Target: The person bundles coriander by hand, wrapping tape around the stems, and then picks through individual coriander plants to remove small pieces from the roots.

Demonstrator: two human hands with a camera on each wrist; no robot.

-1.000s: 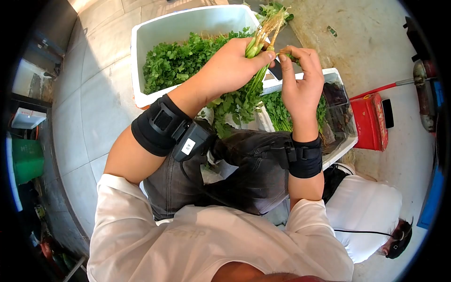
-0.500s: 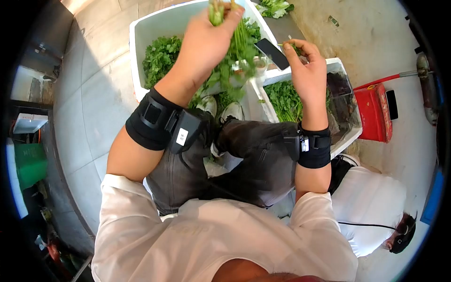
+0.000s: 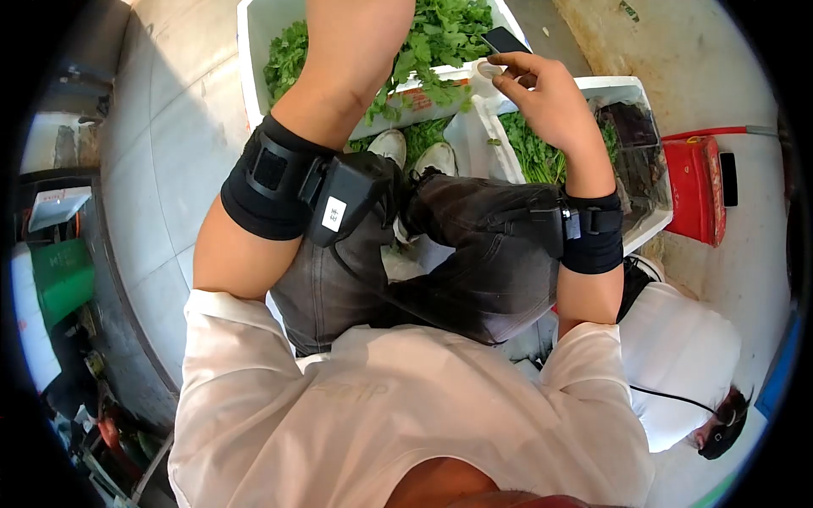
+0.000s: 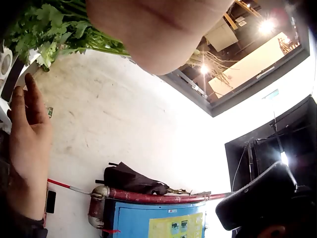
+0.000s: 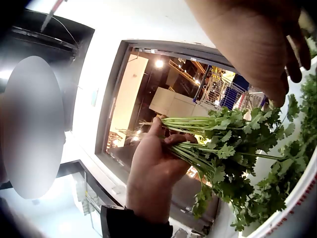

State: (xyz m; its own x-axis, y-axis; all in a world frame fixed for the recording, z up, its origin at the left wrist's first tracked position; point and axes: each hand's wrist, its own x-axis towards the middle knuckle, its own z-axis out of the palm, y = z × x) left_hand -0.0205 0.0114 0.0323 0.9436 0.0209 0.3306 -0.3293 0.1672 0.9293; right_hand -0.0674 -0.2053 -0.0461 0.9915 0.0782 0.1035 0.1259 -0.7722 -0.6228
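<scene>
In the right wrist view my left hand (image 5: 153, 168) grips a bunch of leafy green herbs (image 5: 237, 158) by the stems, its thumb across them. The leaves fan out towards a white box, and thin roots stick out past the thumb. In the head view the left hand (image 3: 360, 34) is cut off by the top edge, with leaves (image 3: 440, 38) beside it. My right hand (image 3: 550, 102) hovers over the corner between two boxes, fingers loosely bent, nothing visible in them. In the left wrist view the right hand (image 4: 30, 144) is apart from the bunch.
A large foam box (image 3: 251, 85) holds more herbs; a smaller one (image 3: 656, 182) stands at the right. A phone (image 3: 505, 39) lies near the large box's edge. There is a red container (image 3: 696, 190) at the right, and another person (image 3: 682, 364) sits close by. Herbs also lie between the shoes.
My left hand has carried the bunch up and left, away from my right hand, mostly out of the head view. The right hand's fingers have loosened, and the small stem between them no longer shows.
</scene>
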